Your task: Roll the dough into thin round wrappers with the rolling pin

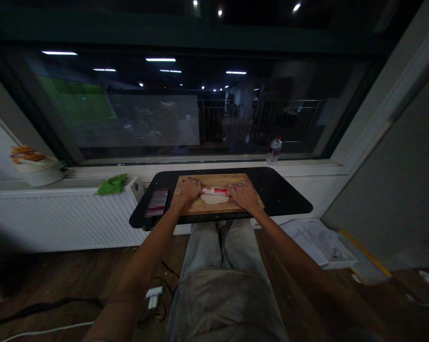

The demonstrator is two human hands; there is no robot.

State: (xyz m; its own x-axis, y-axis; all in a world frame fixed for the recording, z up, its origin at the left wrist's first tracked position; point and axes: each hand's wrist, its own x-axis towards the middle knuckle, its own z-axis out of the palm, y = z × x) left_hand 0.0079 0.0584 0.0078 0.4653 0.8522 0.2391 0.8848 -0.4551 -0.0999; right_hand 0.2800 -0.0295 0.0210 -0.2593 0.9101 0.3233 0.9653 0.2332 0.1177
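Observation:
A wooden cutting board lies on a small black table. On the board sits a flat pale piece of dough. A cylinder with a red and white label lies across the dough. My left hand is curled over its left end and my right hand over its right end. Both arms reach straight forward over my lap.
A phone-like object lies on the table's left part. A water bottle stands on the window sill behind. A green cloth rests on the white radiator. Papers and cables lie on the wooden floor.

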